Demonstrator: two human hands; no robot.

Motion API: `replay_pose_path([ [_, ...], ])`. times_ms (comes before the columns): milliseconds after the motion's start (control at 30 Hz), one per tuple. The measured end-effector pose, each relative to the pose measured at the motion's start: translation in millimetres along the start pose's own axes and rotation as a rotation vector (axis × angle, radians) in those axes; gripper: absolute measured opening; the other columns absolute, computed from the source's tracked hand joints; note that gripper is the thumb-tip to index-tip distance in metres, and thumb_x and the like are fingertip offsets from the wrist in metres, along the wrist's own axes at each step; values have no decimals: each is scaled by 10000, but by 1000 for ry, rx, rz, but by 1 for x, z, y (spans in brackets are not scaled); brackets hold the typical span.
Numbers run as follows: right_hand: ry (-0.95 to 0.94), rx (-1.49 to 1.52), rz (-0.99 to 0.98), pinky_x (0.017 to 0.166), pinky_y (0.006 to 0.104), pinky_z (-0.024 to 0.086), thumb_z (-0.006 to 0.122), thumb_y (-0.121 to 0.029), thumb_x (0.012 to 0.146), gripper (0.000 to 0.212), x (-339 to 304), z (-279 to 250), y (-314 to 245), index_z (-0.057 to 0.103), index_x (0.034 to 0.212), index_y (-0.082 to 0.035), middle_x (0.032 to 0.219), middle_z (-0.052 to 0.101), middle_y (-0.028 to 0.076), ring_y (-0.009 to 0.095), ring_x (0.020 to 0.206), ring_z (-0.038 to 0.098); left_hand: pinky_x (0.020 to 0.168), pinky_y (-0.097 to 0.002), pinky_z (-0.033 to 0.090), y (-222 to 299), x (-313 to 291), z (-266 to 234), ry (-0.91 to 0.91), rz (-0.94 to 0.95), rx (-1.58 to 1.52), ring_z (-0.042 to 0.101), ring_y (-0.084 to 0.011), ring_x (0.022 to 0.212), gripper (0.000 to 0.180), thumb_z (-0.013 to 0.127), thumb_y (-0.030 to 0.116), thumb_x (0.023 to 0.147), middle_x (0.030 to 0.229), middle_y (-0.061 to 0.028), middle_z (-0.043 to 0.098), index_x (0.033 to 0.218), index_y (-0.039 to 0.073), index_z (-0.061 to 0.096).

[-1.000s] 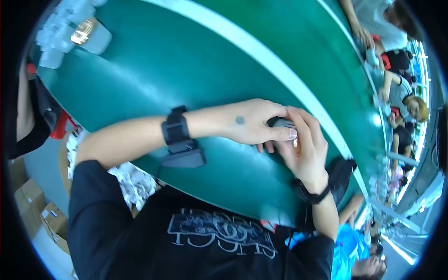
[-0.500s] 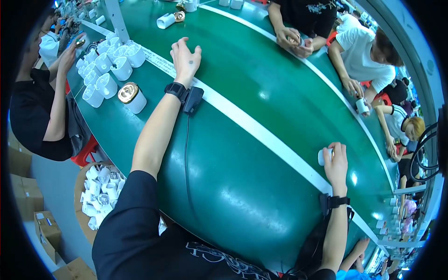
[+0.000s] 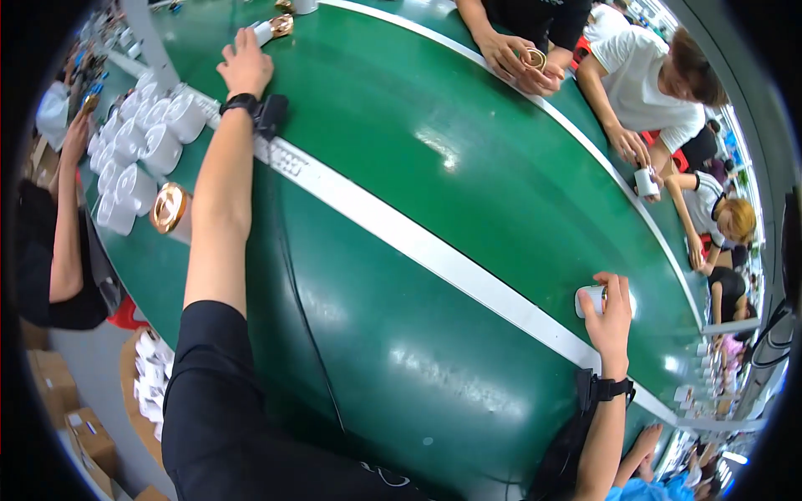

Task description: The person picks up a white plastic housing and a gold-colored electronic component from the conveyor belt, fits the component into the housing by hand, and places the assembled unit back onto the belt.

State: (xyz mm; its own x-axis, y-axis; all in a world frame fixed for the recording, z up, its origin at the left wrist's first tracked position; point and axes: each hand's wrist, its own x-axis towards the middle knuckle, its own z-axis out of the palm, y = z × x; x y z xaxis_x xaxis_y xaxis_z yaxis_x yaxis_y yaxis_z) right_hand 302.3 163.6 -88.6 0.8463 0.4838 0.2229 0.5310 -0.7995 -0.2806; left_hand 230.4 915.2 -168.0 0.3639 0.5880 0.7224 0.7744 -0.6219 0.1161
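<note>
My left hand [image 3: 248, 65] stretches far out over the green belt with fingers apart. Its fingertips are beside a white cylinder with a shiny copper-coloured end [image 3: 276, 29], lying on its side; whether they touch it I cannot tell. At the right, my right hand [image 3: 611, 321] curls around a small white cylindrical housing [image 3: 591, 301] with a gold-coloured rim, partly hidden by the fingers. Left of my left forearm a white housing with a copper-coloured top [image 3: 171, 209] stands on the table, partly covered by the arm.
White open cups [image 3: 159, 134] crowd the table's left side. A white rail [image 3: 401, 234] runs along the green belt [image 3: 468, 184]. A round carton of white parts [image 3: 150, 376] stands on the floor. Co-workers sit across and at the left, some handling similar parts. A black cable [image 3: 301, 309] trails from my left wrist.
My left hand has moved farther out, up to the lying copper-ended cylinder. My right hand still holds the white housing, now turned slightly. The whole view has shifted a little.
</note>
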Motion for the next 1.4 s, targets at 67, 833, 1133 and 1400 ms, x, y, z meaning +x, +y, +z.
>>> replay_pose_path([
  [67,34,-6,-83,792,393,534,749,-192,881,307,4,3,0,619,1116,-43,1086,593,130,315,956,636,1031,-648,407,-16,19,10,-12,117,92,439,-374,1394,750,604,238,894,1611,-7,404,1592,203,330],
  [833,98,-80,21,757,396,515,799,-255,833,335,-7,-1,14,653,1085,-90,1014,583,81,277,885,601,878,-640,484,43,-14,-27,-115,15,38,622,-367,1144,405,687,310,900,1317,-70,580,1290,222,620],
  [1133,172,-379,-276,958,480,496,796,-270,849,567,-23,-20,-6,557,1330,-88,1277,543,167,360,1163,567,754,-447,545,210,-132,-193,-333,223,-843,669,-379,873,441,760,399,881,1003,-160,731,1154,59,695],
  [1400,-378,855,-44,965,433,555,721,-239,960,694,-60,-40,-77,370,1531,-58,1431,504,193,326,1221,621,620,-338,542,221,-285,-354,-1453,-37,-1536,677,-128,704,340,790,211,891,1049,-171,740,1094,3,613],
])
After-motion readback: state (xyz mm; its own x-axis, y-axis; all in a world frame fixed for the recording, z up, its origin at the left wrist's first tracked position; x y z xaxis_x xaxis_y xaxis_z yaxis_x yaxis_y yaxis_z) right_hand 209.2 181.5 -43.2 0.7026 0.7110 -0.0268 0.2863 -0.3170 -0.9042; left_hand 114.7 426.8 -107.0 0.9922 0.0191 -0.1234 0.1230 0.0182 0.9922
